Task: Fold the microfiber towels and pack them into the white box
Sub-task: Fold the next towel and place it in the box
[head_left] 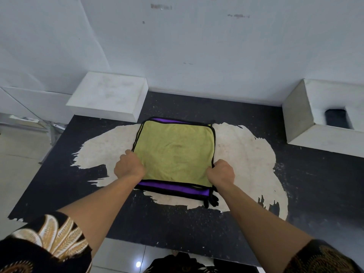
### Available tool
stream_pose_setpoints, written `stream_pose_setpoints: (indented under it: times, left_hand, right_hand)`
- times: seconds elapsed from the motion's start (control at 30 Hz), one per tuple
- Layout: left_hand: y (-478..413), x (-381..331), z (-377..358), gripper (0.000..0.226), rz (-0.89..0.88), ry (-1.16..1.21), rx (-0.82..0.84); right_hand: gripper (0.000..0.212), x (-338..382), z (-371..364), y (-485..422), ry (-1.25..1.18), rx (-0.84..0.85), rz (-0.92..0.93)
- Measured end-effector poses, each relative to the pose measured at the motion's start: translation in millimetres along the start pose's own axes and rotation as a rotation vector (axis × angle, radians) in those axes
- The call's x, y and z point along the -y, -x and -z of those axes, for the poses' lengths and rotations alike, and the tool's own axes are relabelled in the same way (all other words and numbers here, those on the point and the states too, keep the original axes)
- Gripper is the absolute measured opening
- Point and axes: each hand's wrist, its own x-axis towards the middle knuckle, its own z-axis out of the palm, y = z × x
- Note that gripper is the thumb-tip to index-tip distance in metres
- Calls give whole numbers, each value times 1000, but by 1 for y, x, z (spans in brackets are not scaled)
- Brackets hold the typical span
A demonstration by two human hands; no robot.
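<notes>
A yellow-green microfiber towel (174, 148) with black edging lies flat on top of a purple towel (177, 189), whose edge shows along the near side and at the far left corner. Both rest mid-table. My left hand (129, 165) is closed on the yellow towel's near left edge. On its near right edge my right hand (221, 171) grips in the same way. An open white box (301, 115) stands at the right back, with something dark (336, 118) inside it. A shut white box (108, 97) sits at the left back.
The table (59, 184) is black with a large worn pale patch in its middle. A white wall stands right behind it. The table's left edge drops to a tiled floor (17, 154); the near edge is close to my body.
</notes>
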Motion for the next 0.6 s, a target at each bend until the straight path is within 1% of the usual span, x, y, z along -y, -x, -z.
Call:
stream_pose_setpoints:
  times: [0.1,0.17,0.23,0.37,0.43,0.53,0.6]
  left_hand:
    - [-1,-1,1,51,34,99,35]
    - [-2,-1,2,52,79,190,69]
    - [-2,-2,5,50,87,257,71]
    - [-6,-2,14,36,-9,337,37]
    - [-8,-1,15,30,-58,357,32]
    - [-11,0,15,36,-89,431,57]
    - [-13,-1,13,34,-35,510,101]
  right_hand:
    - [15,-3,0,-2,-259,-31,-63]
    - [16,-3,0,-3,-383,-51,-102]
    - [10,-2,1,-5,-449,-21,-124]
    - [20,1,1,-10,-605,55,-236]
    - [23,2,2,-13,-615,69,-260]
    - [22,4,3,-16,-691,110,-301]
    - [17,6,3,-17,-775,131,-343]
